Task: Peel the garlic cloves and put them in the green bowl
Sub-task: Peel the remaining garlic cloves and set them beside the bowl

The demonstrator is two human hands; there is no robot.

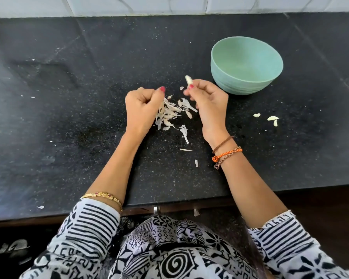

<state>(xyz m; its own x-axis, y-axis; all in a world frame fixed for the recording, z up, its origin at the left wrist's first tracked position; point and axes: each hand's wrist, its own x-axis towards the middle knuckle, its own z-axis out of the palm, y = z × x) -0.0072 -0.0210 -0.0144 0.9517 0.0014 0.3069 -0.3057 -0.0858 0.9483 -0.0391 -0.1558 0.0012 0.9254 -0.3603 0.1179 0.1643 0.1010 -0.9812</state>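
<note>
Patterned black-and-white sleeves (85, 234) frame the bottom of the view as a person works at a dark speckled surface (69, 87) below a white tiled wall.

At left centre, the left hand (142, 109) is curled into a loose fist beside a heap of papery garlic skins (172, 113); whether it has a scrap of skin pinched in its fingers cannot be told. Just right of the heap, the right hand (209, 103) pinches a pale garlic clove (188, 79) between thumb and fingertips, the clove raised clear of the surface and pointing away from the person. It looks peeled or nearly so, which would put the work at the close of one peeling step.

Farther right stands the green bowl (226, 63), near the right hand but not touching it. What shows of its inside holds nothing; the near wall hides part of the floor, so a clove lying there cannot be ruled out. The next move likely calls for a short carry up and to the right, over the rim, then a release.

At far right, three small pale garlic pieces (271, 118) lie well apart from the bowl, seemingly yet to be dealt with.
</note>
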